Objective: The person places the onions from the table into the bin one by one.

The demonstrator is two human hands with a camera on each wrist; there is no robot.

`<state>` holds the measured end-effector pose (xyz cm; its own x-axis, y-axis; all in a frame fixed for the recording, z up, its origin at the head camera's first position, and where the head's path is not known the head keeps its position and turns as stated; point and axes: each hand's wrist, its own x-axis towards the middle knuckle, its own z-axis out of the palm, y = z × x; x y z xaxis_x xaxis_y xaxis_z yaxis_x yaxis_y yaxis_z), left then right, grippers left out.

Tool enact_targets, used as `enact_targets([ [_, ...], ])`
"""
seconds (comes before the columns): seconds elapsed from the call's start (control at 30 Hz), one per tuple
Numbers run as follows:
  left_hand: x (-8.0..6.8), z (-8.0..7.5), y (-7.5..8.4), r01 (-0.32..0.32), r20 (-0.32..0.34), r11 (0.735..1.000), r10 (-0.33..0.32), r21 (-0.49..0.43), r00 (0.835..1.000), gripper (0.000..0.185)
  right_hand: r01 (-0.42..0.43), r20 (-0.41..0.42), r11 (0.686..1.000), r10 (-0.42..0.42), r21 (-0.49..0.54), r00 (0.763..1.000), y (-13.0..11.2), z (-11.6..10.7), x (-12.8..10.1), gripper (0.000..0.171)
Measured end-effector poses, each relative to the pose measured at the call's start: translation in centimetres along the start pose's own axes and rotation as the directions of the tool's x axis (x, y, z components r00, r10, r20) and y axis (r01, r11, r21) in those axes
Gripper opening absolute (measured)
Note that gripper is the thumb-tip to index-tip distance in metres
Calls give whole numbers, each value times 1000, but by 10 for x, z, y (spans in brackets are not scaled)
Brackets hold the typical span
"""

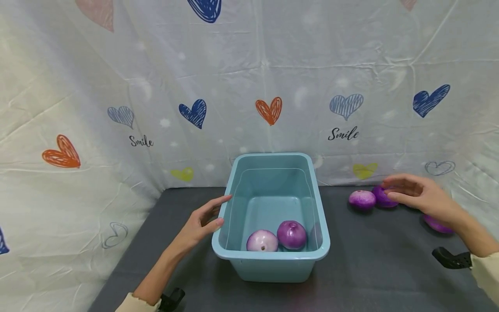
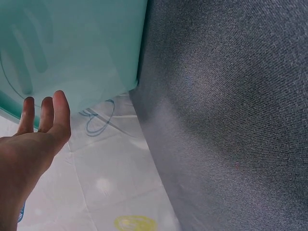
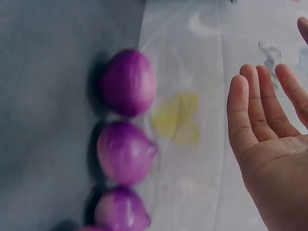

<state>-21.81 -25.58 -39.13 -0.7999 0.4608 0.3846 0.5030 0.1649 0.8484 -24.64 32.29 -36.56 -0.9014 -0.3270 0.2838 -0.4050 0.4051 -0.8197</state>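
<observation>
A light blue plastic tub [image 1: 270,255] stands on the dark table. Two purple onions lie inside at its near end, a paler one [image 1: 262,242] and a darker one [image 1: 292,235]. My left hand [image 1: 199,222] is at the tub's left rim, thumb and fingers spread, fingertips right at the edge. To the right, my right hand [image 1: 426,197] hovers over the loose onions with relaxed fingers and nothing in its grasp. It partly covers a dark purple onion [image 1: 380,195]; beside that sits a lighter onion [image 1: 361,199]. Onions [image 3: 127,83] line up beside the open palm in the right wrist view.
Another onion [image 1: 437,224] lies under the right wrist, partly hidden. A white curtain [image 1: 234,78] printed with hearts hangs behind the table and along its left side. The dark tablecloth [image 1: 362,264] extends right of the tub.
</observation>
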Motion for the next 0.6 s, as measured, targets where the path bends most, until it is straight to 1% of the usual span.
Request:
enact_targets([
  [0.1, 0, 0, 0, 2, 1, 1000, -2, -4, 1000, 53, 35, -17, 999, -35, -13, 999, 10, -10, -10, 35],
  [0.17, 0, 0, -1, -2, -1, 1000, 2, -10, 1000, 53, 31, -29, 999, -32, -17, 999, 15, -16, -16, 36],
  [0.33, -2, 0, -1, -10, -4, 1000, 9, -20, 1000, 53, -52, -79, 995, 45, -88, 996, 24, -26, -30, 36],
  [0.5, -1, 1, -1, -6, -3, 1000, 6, -15, 1000, 53, -132, -114, 978, 114, -163, 987, 33, -36, -44, 35],
  [0.6, -1, 1, -1, -7, 0, 1000, 7, -16, 1000, 53, -160, -146, 967, 132, -197, 980, 37, -41, -51, 34],
])
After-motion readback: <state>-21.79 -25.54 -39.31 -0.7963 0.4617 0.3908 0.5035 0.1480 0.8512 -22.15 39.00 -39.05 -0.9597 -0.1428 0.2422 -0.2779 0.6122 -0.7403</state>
